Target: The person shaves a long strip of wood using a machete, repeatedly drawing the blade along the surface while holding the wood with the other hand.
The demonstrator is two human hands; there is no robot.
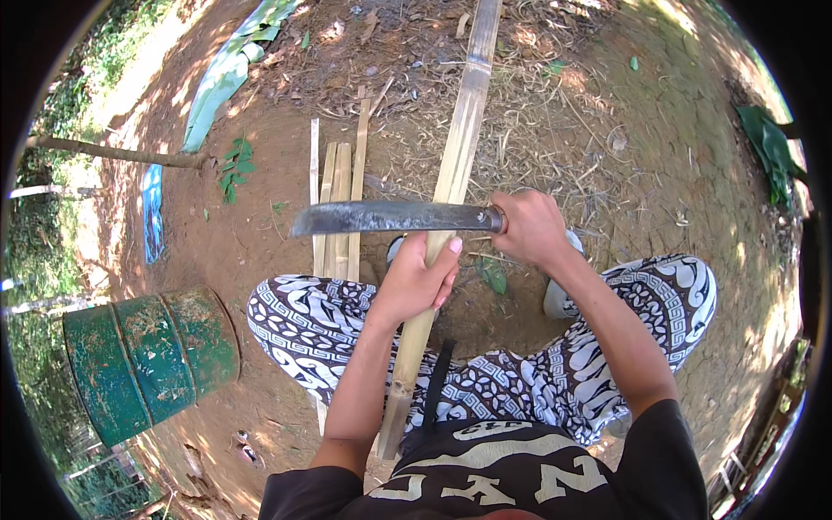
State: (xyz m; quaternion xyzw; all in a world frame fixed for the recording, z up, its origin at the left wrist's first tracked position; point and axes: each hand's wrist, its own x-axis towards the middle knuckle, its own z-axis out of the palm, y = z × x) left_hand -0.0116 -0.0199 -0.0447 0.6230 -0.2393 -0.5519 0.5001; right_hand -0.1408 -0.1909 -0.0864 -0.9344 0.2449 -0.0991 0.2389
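My right hand [529, 227] is closed round the handle of a machete [390, 217]. Its long, dull grey blade points left and lies across a split bamboo strip [459, 143]. That strip runs from beside my lap, over my left thigh, up to the top of the view, and a darker node shows near each end. Just below the blade, my left hand [419, 282] grips the strip, with the thumb along its upper face. Whether the blade's edge bites into the bamboo cannot be made out.
Several narrow bamboo slats [342, 195] lie on the dirt ahead, left of the strip. A rusty green drum [152, 360] is on the left. Pale shavings [555, 147] litter the ground ahead. A thin trunk [113, 151] and banana leaf [217, 82] are at far left.
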